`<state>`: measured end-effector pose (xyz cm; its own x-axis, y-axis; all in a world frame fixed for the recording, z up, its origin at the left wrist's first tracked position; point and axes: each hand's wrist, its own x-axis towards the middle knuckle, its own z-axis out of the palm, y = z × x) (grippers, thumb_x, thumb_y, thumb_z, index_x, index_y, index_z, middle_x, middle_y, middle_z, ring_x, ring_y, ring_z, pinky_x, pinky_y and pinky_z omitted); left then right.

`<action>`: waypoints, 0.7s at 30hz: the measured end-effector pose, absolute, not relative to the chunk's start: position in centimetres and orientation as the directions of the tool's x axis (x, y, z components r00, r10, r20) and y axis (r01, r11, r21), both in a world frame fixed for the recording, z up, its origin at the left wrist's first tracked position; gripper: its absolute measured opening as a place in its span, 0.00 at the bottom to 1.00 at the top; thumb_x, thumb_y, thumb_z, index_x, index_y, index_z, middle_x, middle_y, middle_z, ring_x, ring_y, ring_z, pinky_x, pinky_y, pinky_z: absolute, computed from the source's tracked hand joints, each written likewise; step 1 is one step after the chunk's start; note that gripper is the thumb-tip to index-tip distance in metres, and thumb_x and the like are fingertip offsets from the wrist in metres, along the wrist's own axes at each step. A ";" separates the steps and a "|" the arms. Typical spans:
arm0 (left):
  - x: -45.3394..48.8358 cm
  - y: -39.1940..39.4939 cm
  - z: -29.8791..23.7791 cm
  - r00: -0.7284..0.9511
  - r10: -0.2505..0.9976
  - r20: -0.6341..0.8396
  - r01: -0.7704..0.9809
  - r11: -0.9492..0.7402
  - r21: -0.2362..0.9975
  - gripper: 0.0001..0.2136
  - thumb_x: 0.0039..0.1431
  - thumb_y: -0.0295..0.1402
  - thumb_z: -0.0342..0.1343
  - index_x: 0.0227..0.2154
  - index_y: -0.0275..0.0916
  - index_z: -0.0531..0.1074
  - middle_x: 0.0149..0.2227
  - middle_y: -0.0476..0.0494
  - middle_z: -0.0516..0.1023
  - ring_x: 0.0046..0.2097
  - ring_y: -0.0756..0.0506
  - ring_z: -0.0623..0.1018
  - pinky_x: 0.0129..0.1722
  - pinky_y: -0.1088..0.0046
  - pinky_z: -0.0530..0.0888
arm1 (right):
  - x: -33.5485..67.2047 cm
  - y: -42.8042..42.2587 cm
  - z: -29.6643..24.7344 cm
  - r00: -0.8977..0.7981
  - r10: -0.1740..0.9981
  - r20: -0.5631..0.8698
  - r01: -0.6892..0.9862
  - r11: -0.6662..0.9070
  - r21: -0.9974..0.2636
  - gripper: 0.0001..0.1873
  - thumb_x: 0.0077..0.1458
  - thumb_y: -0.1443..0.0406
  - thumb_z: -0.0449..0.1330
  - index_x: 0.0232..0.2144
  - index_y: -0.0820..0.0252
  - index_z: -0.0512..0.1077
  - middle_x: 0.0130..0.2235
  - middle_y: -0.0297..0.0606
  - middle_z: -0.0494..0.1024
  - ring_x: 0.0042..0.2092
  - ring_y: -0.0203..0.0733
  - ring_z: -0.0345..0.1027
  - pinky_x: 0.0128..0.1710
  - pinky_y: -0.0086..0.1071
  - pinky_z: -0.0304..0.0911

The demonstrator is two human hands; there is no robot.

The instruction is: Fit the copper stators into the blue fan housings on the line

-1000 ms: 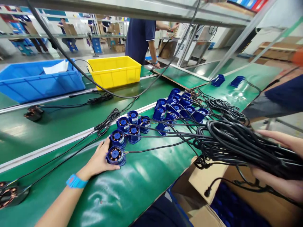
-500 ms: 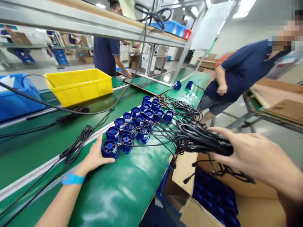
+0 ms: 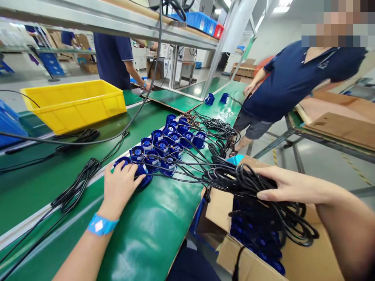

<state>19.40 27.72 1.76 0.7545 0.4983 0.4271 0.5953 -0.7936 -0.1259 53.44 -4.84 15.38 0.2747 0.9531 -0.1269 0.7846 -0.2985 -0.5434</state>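
Note:
Several round blue fan units (image 3: 161,146) stand grouped on the green mat, with thin black cables running from them to the right. My left hand (image 3: 120,185), with a blue band at its wrist, curls over the nearest units. Its fingers close on a blue fan unit (image 3: 142,176) and partly cover another beside it. In my right hand (image 3: 278,185) is a thick looped bundle of black cables (image 3: 243,177), raised above an open cardboard box (image 3: 304,249). More blue units (image 3: 258,242) sit in rows inside that box, partly hidden by hanging cable.
Behind the mat stands a yellow bin (image 3: 79,105), with a blue bin (image 3: 10,123) to its left. Coiled black cables (image 3: 79,181) lie along the rail. One co-worker (image 3: 295,82) stands at the right, another (image 3: 113,58) beyond the shelf. A loose cable crosses in front.
My left hand has moved from beside the nearest fan units to over them, its fingers curling down. The cable bundle has dropped slightly over the box. The co-worker at right has shifted left.

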 end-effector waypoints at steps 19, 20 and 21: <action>12.7 29.0 0.2 0.703 0.615 0.356 0.684 -0.723 -0.102 0.33 0.64 0.46 0.52 0.69 0.41 0.56 0.72 0.31 0.53 0.71 0.22 0.53 0.65 0.33 0.53 | 45.4 -7.1 -4.4 0.529 0.842 -0.108 0.496 -0.410 -0.766 0.32 0.57 0.45 0.64 0.58 0.55 0.71 0.59 0.47 0.74 0.60 0.55 0.67 0.62 0.49 0.62; 12.2 29.4 -0.2 0.704 0.626 0.335 0.679 -0.732 -0.060 0.36 0.62 0.50 0.53 0.70 0.42 0.54 0.72 0.32 0.51 0.71 0.21 0.53 0.64 0.32 0.56 | 44.7 -6.2 -4.4 0.532 0.843 -0.078 0.470 -0.370 -0.801 0.29 0.60 0.46 0.61 0.57 0.55 0.71 0.57 0.46 0.75 0.58 0.53 0.68 0.60 0.48 0.64; 11.9 29.8 -0.5 0.711 0.628 0.316 0.668 -0.744 -0.025 0.38 0.61 0.52 0.53 0.70 0.42 0.52 0.73 0.32 0.50 0.71 0.21 0.54 0.63 0.33 0.59 | 44.1 -5.0 -4.3 0.541 0.839 -0.056 0.447 -0.344 -0.826 0.27 0.63 0.46 0.57 0.56 0.56 0.72 0.53 0.46 0.77 0.54 0.52 0.71 0.57 0.47 0.66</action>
